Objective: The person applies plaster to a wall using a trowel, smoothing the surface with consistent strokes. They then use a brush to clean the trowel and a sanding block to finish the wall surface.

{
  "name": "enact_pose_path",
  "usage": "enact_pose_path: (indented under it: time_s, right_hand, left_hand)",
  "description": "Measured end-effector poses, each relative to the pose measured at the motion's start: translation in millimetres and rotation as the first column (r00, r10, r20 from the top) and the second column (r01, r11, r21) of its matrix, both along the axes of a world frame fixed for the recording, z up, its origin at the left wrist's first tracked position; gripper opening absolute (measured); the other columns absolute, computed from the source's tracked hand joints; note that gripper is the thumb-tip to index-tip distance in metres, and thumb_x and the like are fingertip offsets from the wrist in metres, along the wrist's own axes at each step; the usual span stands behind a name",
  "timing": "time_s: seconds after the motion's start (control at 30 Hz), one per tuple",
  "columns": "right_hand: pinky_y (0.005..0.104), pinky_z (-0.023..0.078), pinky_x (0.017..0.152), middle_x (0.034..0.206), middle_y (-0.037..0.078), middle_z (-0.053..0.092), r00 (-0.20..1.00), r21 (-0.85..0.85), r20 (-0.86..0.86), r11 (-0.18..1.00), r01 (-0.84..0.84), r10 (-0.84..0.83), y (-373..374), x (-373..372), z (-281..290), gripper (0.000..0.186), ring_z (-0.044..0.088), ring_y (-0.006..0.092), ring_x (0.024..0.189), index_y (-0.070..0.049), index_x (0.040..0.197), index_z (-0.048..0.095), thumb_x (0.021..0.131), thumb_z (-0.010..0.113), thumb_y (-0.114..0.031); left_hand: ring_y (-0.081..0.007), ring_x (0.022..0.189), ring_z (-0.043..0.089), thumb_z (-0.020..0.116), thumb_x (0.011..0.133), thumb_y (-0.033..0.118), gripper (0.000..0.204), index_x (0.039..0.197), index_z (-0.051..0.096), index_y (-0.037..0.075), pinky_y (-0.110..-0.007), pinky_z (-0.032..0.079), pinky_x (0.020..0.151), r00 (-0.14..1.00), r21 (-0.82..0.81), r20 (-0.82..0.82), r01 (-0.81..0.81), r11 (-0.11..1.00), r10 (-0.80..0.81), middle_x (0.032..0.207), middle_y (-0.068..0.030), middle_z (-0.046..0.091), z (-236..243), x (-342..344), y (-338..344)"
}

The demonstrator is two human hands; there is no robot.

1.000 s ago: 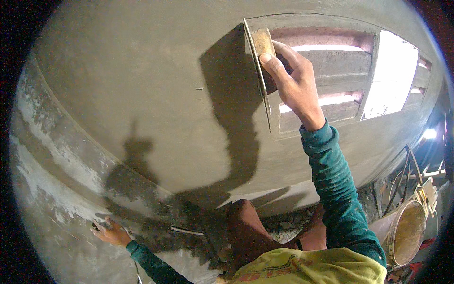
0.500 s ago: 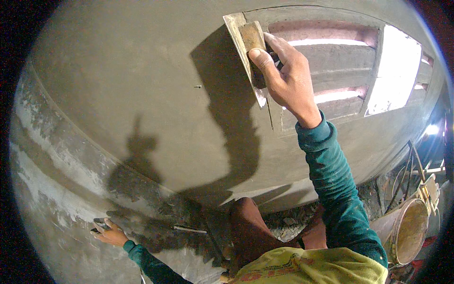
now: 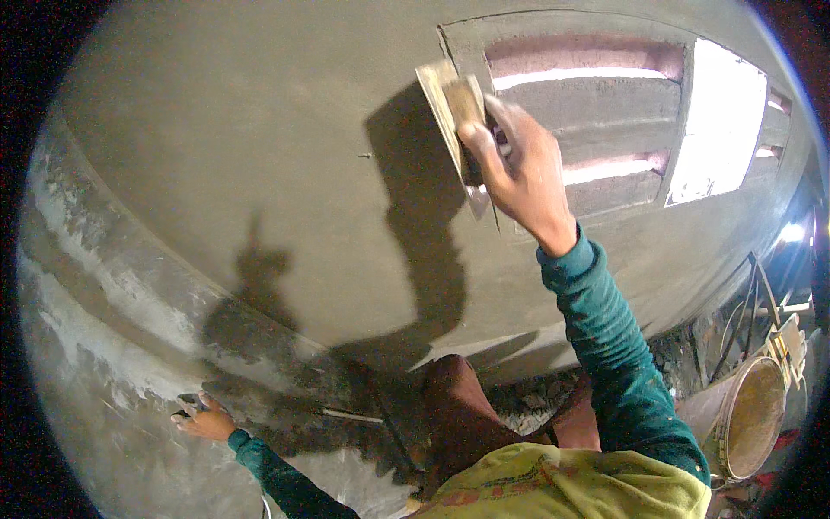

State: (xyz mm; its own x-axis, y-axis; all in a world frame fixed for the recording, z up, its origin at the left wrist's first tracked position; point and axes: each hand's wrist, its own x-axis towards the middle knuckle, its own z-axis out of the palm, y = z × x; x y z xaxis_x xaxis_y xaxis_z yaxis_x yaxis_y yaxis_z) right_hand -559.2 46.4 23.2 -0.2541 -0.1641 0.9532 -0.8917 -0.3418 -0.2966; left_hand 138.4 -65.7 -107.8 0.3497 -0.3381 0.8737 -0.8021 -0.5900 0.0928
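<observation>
Head view shows grey wall [image 3: 277, 112], slatted vents [image 3: 596, 117], bucket [image 3: 712, 405] — right grip [image 3: 527, 173] pinches trowel [image 3: 466, 102], left grip [image 3: 211, 421] unclear.

Trowel [image 3: 465, 99] is in the right fingers [image 3: 510, 119], before the wall [image 3: 259, 130]. A nail-like stub [image 3: 364, 156] sits in the wall to its left; the slotted vent [image 3: 588, 108] lies right, the opening [image 3: 719, 121] farther right. Left fingers [image 3: 210, 402]: lower left. Bucket [image 3: 705, 413]: lower right.

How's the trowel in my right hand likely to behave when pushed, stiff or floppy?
The trowel is probably stiff overall, though its thin blade may flex slightly. It's likely fairly light, since your right hand alone holds it. Its blocky handle should resist rolling.
</observation>
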Motion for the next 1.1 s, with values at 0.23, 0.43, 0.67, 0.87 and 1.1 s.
enact_pose_path:
  time_s: [0.23,0.43,0.67,0.87,1.1]
  right_hand:
    - [0.0361,0.054,0.073,0.093,0.019,0.070,0.997,0.003,0.064,0.999,-0.053,0.052,11,8,23,0.040,0.068,0.0253,0.079,0.003,0.122,0.067,0.098,0.068,-0.029]
    - [0.0363,0.055,0.077,0.099,0.022,0.073,0.990,-0.045,0.120,0.997,-0.066,0.071,-4,3,33,0.043,0.070,0.0261,0.082,0.004,0.122,0.068,0.097,0.068,-0.031]
    - [0.0378,0.054,0.078,0.100,0.023,0.071,1.000,-0.057,0.014,0.998,-0.004,0.005,-10,-6,32,0.045,0.069,0.0303,0.084,0.005,0.122,0.067,0.098,0.066,-0.033]
    - [0.0381,0.054,0.075,0.096,0.023,0.070,0.998,0.035,0.005,0.998,0.057,-0.057,-3,3,32,0.042,0.067,0.0338,0.080,0.005,0.121,0.067,0.098,0.067,-0.030]
    - [0.0354,0.054,0.073,0.094,0.018,0.071,0.996,-0.029,0.075,0.999,-0.043,0.045,6,11,-11,0.039,0.068,0.0242,0.080,0.003,0.123,0.067,0.098,0.067,-0.027]
  left_hand:
    - [-0.0463,0.150,0.028,0.065,0.095,0.056,0.065,0.150,0.054,0.023,-0.055,0.030,0.121,0.994,0.165,-0.022,-0.105,0.981,0.110,0.165,-0.0253,0.028,-2,-7,3]
    - [-0.0464,0.150,0.028,0.061,0.095,0.062,0.068,0.150,0.054,0.023,-0.055,0.029,0.121,0.996,0.128,0.004,-0.093,0.987,0.093,0.165,-0.0257,0.027,1,2,2]
    - [-0.0468,0.146,0.035,0.061,0.098,0.056,0.067,0.146,0.057,0.010,-0.056,0.032,0.119,0.964,-0.067,-0.043,0.261,0.963,-0.264,0.159,-0.0272,0.037,6,-15,-3]
    - [-0.0419,0.145,0.041,0.063,0.100,0.042,0.056,0.139,0.061,0.001,-0.052,0.033,0.119,0.519,-0.148,-0.109,0.835,0.530,-0.848,0.155,-0.0265,0.045,41,-169,4]
    - [-0.0409,0.141,0.045,0.068,0.095,0.028,0.047,0.134,0.064,0.002,-0.049,0.036,0.117,0.136,0.250,-0.210,0.965,0.082,-0.968,0.155,-0.0266,0.044,38,-313,57]
